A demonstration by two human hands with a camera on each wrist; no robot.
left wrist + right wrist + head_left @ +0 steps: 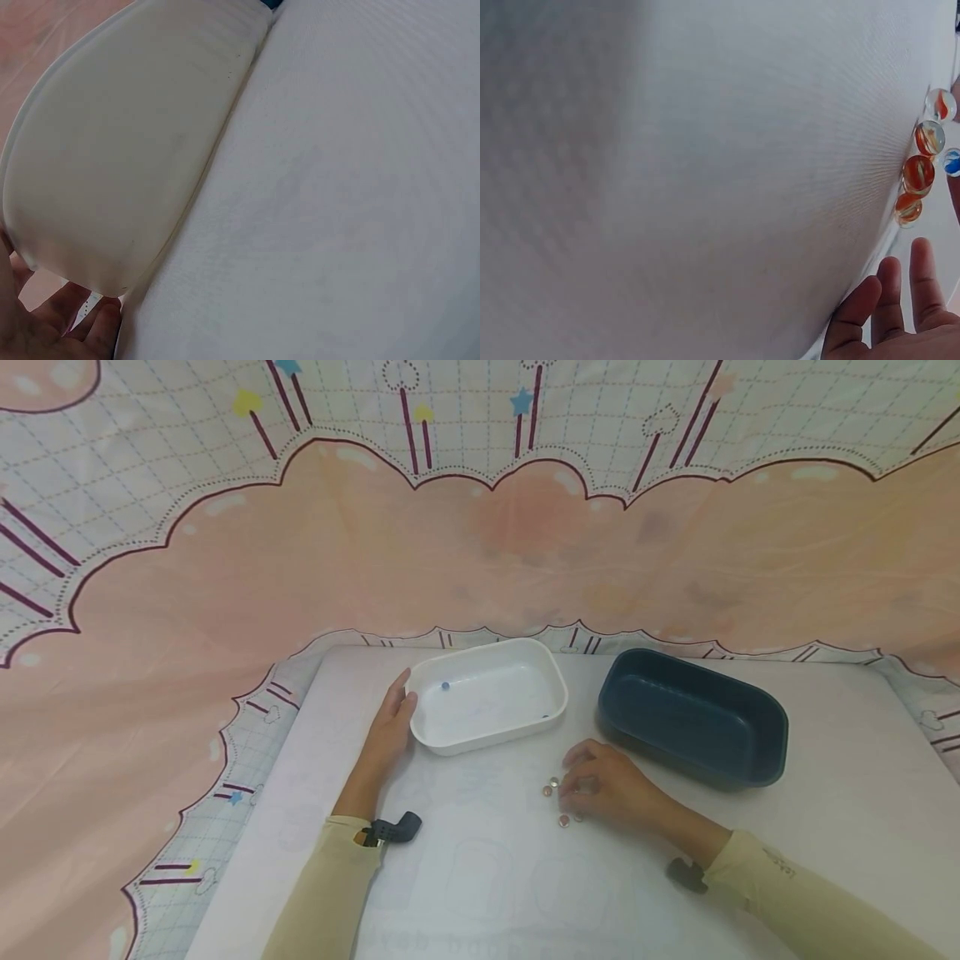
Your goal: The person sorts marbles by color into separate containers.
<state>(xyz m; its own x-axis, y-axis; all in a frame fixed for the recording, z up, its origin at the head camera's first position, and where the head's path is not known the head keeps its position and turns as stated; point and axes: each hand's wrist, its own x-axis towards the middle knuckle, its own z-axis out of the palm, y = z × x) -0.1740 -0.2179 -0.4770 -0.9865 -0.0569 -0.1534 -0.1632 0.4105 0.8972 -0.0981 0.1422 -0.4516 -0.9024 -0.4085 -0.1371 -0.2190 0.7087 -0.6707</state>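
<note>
White tray (491, 703) is being gripped by the left hand (388, 728), orange marbles (919, 174) being flanked by the part-curled right hand (618, 783), its hold unclear.

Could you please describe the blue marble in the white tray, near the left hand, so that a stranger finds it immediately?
On the table, find the white tray, whose end the left hand holds. Inside, toward that end, lies the small blue marble. Unlike the dark speck near the opposite end, it sits close to this hand.
</note>
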